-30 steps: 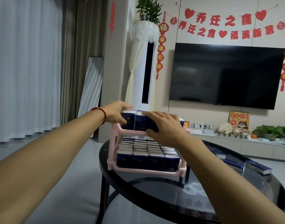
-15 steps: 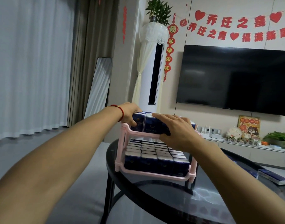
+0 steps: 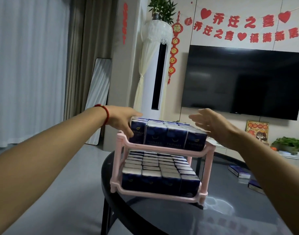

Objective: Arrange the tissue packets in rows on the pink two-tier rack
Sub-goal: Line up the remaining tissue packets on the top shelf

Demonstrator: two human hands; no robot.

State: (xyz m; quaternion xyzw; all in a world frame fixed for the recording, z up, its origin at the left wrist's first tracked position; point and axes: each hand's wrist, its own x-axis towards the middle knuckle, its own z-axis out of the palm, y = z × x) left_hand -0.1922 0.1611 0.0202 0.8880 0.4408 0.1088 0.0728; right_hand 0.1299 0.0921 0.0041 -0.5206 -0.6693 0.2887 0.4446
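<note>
The pink two-tier rack (image 3: 164,148) stands on a round black glass table (image 3: 170,217). Dark blue tissue packets fill its top tier (image 3: 169,136) and its lower tier (image 3: 160,175) in rows. My left hand (image 3: 123,120) touches the left end of the top row, fingers straight along the packets. My right hand (image 3: 211,122) hovers just above the right end of the top row, fingers straight and spread, holding nothing. Two more packets (image 3: 239,171) lie loose on the table at the right.
A wall-mounted television (image 3: 243,78) and a low cabinet with plants (image 3: 291,145) are behind the table. A white standing air conditioner (image 3: 153,70) and a leaning mirror (image 3: 98,100) stand at the back left. Grey floor lies left of the table.
My right hand has lifted off the top row of packets and moved right, fingers now spread. The left hand has stayed at the row's left end. The camera has moved closer.
</note>
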